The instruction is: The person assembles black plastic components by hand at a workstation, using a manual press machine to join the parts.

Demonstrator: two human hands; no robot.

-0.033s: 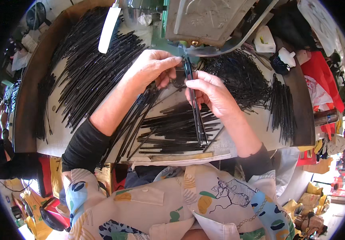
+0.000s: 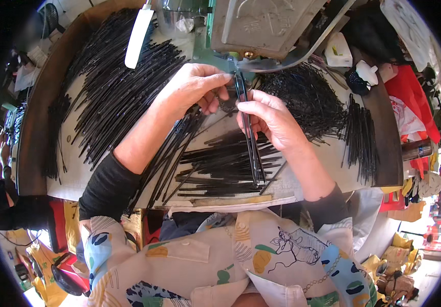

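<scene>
My right hand [image 2: 271, 118] pinches a pair of long, slim black strips [image 2: 252, 153] between thumb and fingers. They hang down toward the near edge, their upper ends up against the machine [image 2: 254, 30]. Just left of those ends is my left hand [image 2: 194, 89], its fingers curled and its thumb tip close to the strips. Whatever those fingers hold, if anything, is hidden. Below both hands lies a loose heap of similar black strips [image 2: 210, 171], with more strips [image 2: 172, 158] fanned out under my left forearm.
A large pile of black strips [image 2: 123, 87] covers the table's left side. Tangled thin black pieces [image 2: 302, 102] lie right of the machine, beside a neater bundle [image 2: 361, 138]. A white lever-like handle [image 2: 139, 38] hangs at upper left. Dark raised boards [image 2: 34, 133] edge the table.
</scene>
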